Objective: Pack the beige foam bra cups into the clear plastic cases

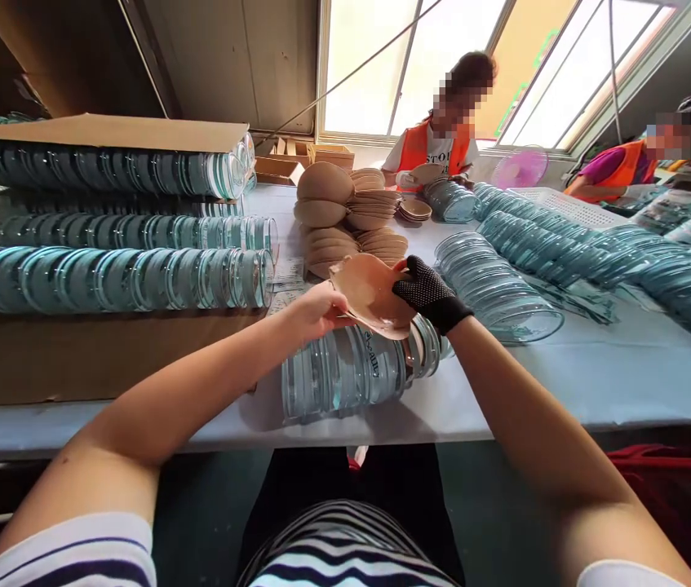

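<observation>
Between my hands is a tan, shallow, bowl-shaped piece (373,293) with a wavy rim, tilted above the table. My bare left hand (322,310) pinches its left edge, thumb on top. A black glove with light dots covers my right hand (431,295), whose fingers close on the right edge. Just below lies a row of clear, nested glass-like bowls (345,371) on their sides, one marked with dark lettering. Stacks of similar tan pieces (324,191) stand right behind my hands.
Nested clear bowls (112,277) lie in rows at left, some under a cardboard sheet (112,130). More rows (498,285) spread across the right side. Across the table (565,375), a co-worker in an orange vest (415,147) handles a tan piece; another person (620,171) works far right.
</observation>
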Available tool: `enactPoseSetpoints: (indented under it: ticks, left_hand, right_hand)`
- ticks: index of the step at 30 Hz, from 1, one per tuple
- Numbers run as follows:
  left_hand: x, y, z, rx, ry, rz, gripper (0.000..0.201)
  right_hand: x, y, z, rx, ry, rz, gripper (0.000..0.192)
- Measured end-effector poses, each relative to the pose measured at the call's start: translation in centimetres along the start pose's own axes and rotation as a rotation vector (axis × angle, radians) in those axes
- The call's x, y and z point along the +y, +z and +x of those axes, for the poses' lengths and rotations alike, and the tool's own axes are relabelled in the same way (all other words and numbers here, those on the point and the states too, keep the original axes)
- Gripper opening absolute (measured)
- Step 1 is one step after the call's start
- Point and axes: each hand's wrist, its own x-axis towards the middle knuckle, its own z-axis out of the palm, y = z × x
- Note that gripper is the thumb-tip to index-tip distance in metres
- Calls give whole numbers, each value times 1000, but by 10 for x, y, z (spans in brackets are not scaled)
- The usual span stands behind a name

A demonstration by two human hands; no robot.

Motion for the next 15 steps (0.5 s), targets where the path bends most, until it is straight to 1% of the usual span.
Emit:
enactPoseSetpoints:
  ticks: [2,3,6,7,8,9,10,11,12,13,14,15]
  left_hand:
    - [-1,0,3,65,25,6,41]
    - [0,-2,5,91,37,6,37]
    - [4,-7,8,111,56,5,28]
    - [4,-8,8,108,62,3,25]
    - [4,-7,7,99,73,0,22]
    - [3,-6,6,82,88,0,19]
    - [2,-3,4,54,103,3,17]
    - [0,1,3,26,117,6,17]
    - [-1,5,2,11,132,5,17]
    - [-3,9,0,4,134,-2,16]
    - [-4,13,-1,4,113,-17,15]
    - [-4,16,-4,7,66,-45,11]
  right_hand:
    - [-3,-10,5,14,-90,190,32]
    - [-6,-20,9,42,-143,249,29]
    - [-27,-64,17,136,-318,298,15]
    - [-39,-79,19,126,-385,277,11]
    - [-52,-91,20,77,-456,243,9]
    - [-66,-99,21,-6,-526,201,10]
    - [-80,-103,21,-121,-594,149,14]
    - [-93,-101,22,-246,-655,85,17]
    - [-104,-94,23,-364,-702,8,21]
    - [-112,-84,25,-448,-729,-80,23]
    - [-117,-71,26,-478,-723,-165,23]
    - [-119,-57,28,-470,-692,-239,22]
